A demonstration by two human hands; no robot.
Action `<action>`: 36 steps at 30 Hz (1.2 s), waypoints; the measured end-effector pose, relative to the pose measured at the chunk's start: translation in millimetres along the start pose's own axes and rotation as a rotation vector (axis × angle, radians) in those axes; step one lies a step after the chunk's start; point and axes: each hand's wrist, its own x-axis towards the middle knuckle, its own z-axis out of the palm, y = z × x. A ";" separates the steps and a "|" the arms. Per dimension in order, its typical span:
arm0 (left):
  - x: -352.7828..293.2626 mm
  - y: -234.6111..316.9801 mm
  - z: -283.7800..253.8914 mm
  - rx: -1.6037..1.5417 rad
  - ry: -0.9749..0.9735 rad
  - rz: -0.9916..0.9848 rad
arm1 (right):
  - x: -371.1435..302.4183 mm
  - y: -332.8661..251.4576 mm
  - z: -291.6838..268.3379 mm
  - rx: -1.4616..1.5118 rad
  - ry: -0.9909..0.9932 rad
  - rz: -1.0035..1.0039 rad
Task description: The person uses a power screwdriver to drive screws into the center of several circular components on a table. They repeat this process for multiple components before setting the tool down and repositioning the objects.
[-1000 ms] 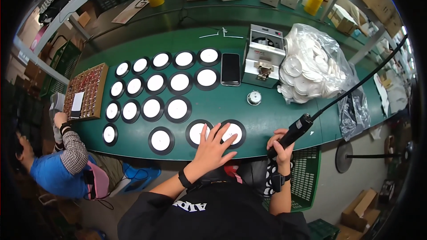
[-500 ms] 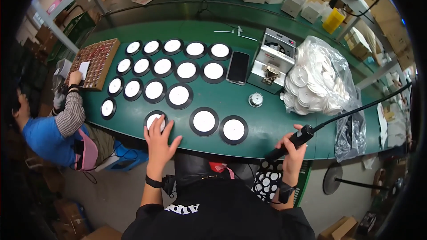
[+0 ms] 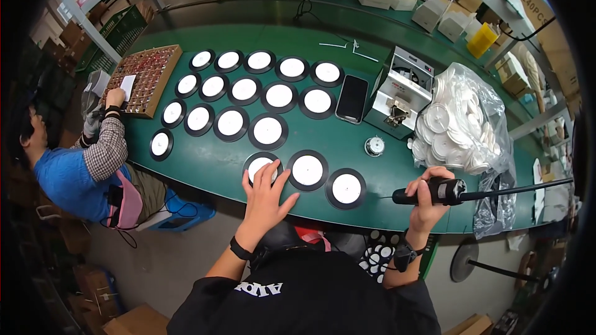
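My left hand (image 3: 267, 195) rests with fingers spread on a white disc with a black outer ring (image 3: 256, 165), near the table's front edge. To its right lie two more such discs, the nearer one (image 3: 307, 170) almost touching it and another (image 3: 346, 188) beyond. My right hand (image 3: 428, 206) is wrapped round a black corded electric screwdriver (image 3: 448, 191), held roughly level near the front edge. Its thin bit points left toward the discs, apart from them. Several more black-ringed discs (image 3: 267, 130) lie in rows farther back.
A phone (image 3: 352, 99), a grey machine (image 3: 400, 93) and a small round metal part (image 3: 374, 146) are right of the rows. Beyond them sits a clear bag of white discs (image 3: 450, 127). At left, a co-worker (image 3: 81, 174) reaches into a compartmented box (image 3: 146, 77).
My left hand has slid its disc right, closer to the neighbouring one. The screwdriver has swung from tilted down at the edge to nearly level, farther right. The whole view has shifted slightly.
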 end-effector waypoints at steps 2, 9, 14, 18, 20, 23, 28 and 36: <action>0.9 2.2 0.7 -0.011 -0.028 0.025 | -1.1 1.5 0.2 -0.012 0.058 -0.027; 7.9 13.1 0.7 -0.077 -0.024 0.096 | 2.0 20.4 2.0 -0.042 0.147 0.022; 21.0 39.9 16.6 -0.165 -0.182 0.404 | 50.0 5.7 19.2 0.247 0.061 -0.009; 25.1 51.0 36.3 -0.161 -0.272 0.526 | 119.8 12.6 49.5 0.146 0.063 -0.188; 29.7 56.3 41.2 -0.161 -0.289 0.556 | 142.8 17.5 57.1 0.118 0.073 -0.210; 34.0 62.1 45.3 -0.149 -0.260 0.561 | 163.8 30.6 63.2 0.069 0.086 -0.203; 34.2 62.8 46.7 -0.166 -0.260 0.549 | 164.2 36.3 59.2 0.039 0.046 -0.014; 39.5 58.4 44.0 -0.225 -0.288 0.535 | 65.0 -1.8 56.2 0.177 -0.005 -0.083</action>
